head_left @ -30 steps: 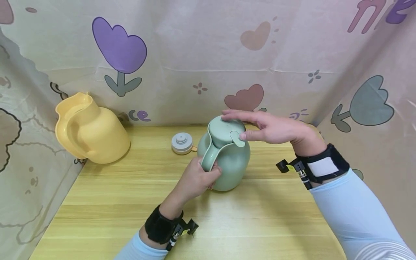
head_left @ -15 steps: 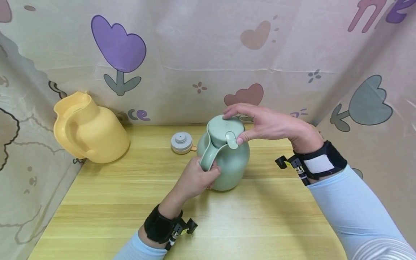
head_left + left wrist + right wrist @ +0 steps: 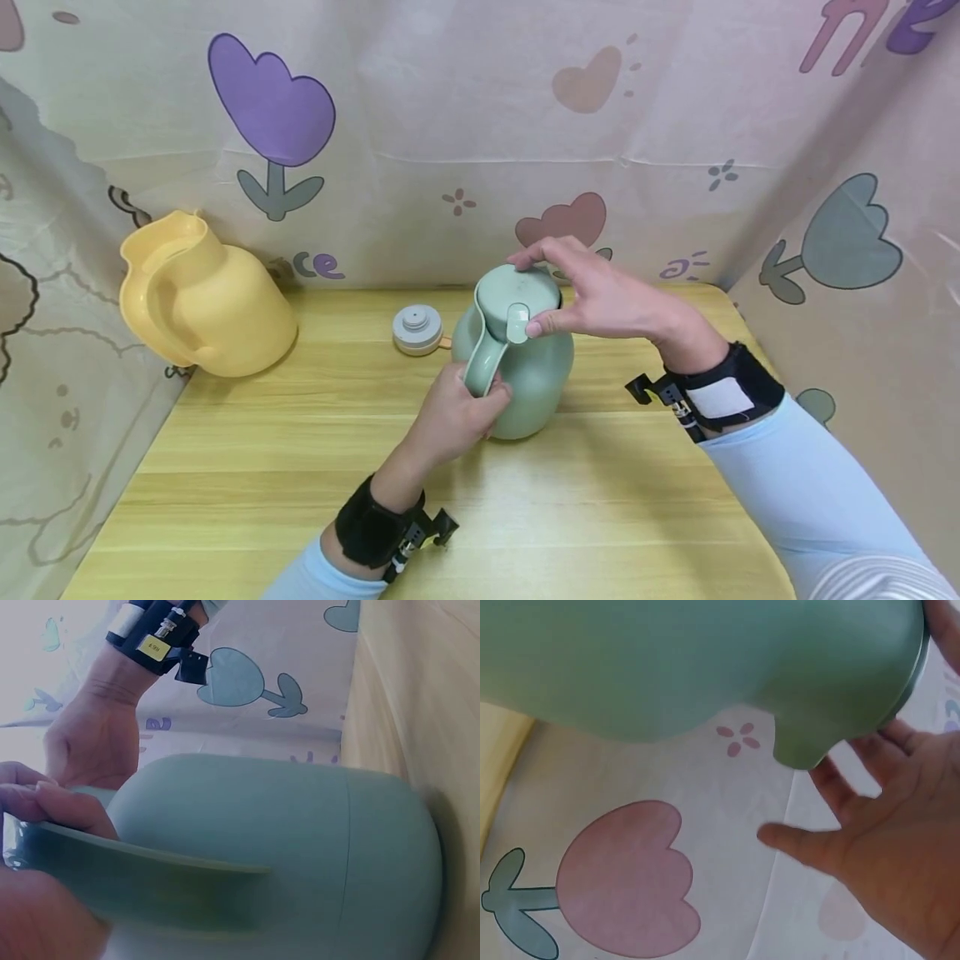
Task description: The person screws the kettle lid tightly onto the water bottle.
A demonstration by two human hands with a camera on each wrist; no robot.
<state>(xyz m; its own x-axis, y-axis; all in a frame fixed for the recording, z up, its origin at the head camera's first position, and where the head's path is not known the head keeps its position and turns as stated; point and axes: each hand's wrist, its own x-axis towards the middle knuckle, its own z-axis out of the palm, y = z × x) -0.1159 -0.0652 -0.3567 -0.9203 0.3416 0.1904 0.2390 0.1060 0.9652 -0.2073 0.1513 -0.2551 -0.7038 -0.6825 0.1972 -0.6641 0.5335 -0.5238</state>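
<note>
On table (image 3: 225, 483): left jug (image 3: 225, 308), right jug (image 3: 536, 383), stopper (image 3: 417, 330) between, nearer right jug; cloth (image 3: 420, 100) behind all, also both sides

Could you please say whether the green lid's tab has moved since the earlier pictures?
Yes, the tab has swung left in the head view, nearer the stationary grey cap.

The green jug (image 3: 536, 383) looks like smooth, satin plastic with a glossier handle (image 3: 484, 363), the yellow jug (image 3: 236, 312) at far left like smooth plastic, the table (image 3: 577, 525) like sheeny, grained wood, the backdrop (image 3: 420, 100) like matt, creased cloth.
</note>
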